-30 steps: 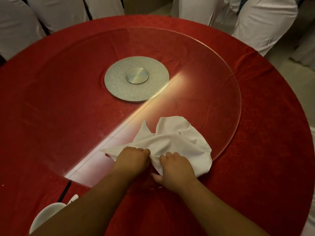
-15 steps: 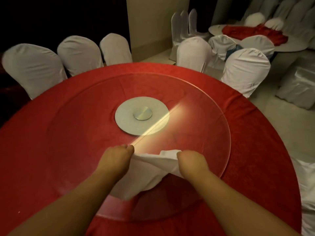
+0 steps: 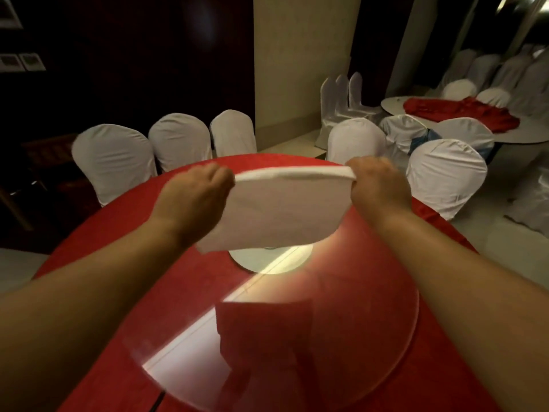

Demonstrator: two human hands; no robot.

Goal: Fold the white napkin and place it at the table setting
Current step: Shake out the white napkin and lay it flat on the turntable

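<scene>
Lifting the napkin (image 3: 279, 212), apparently taut, both hands now raised higher.

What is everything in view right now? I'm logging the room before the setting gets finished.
napkin: one, white, held stretched in the air above the table
table: one, round, red cloth, in front
glass turntable: one, clear, on the table
turntable hub: one, pale, at the centre, partly hidden
covered chairs: several, white, around the table
second table: one, red cloth heaped on it, far right
left hand: grips the napkin's left corner
right hand: grips the right corner
</scene>
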